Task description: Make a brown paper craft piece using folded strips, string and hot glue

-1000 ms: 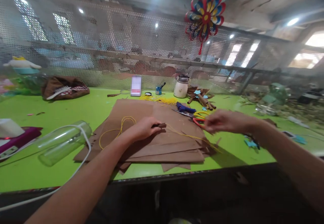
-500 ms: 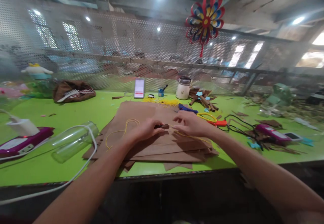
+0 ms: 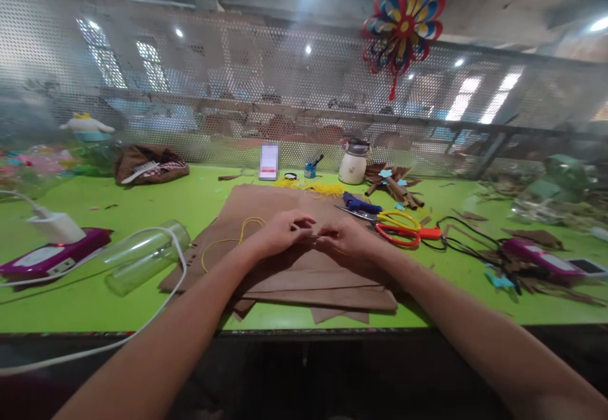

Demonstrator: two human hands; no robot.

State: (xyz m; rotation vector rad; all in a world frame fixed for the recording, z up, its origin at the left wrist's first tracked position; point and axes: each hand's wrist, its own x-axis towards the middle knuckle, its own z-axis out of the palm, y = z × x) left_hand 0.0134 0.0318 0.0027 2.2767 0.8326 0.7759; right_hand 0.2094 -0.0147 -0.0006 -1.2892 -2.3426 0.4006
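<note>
My left hand (image 3: 287, 230) is closed on a small rolled piece of brown paper (image 3: 311, 237), mostly hidden by the fingers. Close against it on the right, my right hand (image 3: 346, 236) pinches at the piece's end; what lies between its fingertips is too small to make out. Both hands are over a stack of brown paper sheets (image 3: 266, 201). A yellow string (image 3: 221, 241) loops across the sheets left of my left hand, and a bit of yellow shows under my right hand. Scissors with yellow and red handles (image 3: 401, 241) lie beyond the right wrist.
A hot glue gun (image 3: 356, 203), a white jar (image 3: 353, 166), a phone (image 3: 269, 161) and brown paper scraps (image 3: 394, 185) stand or lie behind. On the left are a clear plastic cylinder (image 3: 142, 261), a white cable (image 3: 183, 258) and a purple power strip (image 3: 90, 246).
My right hand, spread and apart before, has moved in to my left hand and closed its fingers. The view has turned slightly left, and more of the scissors shows.
</note>
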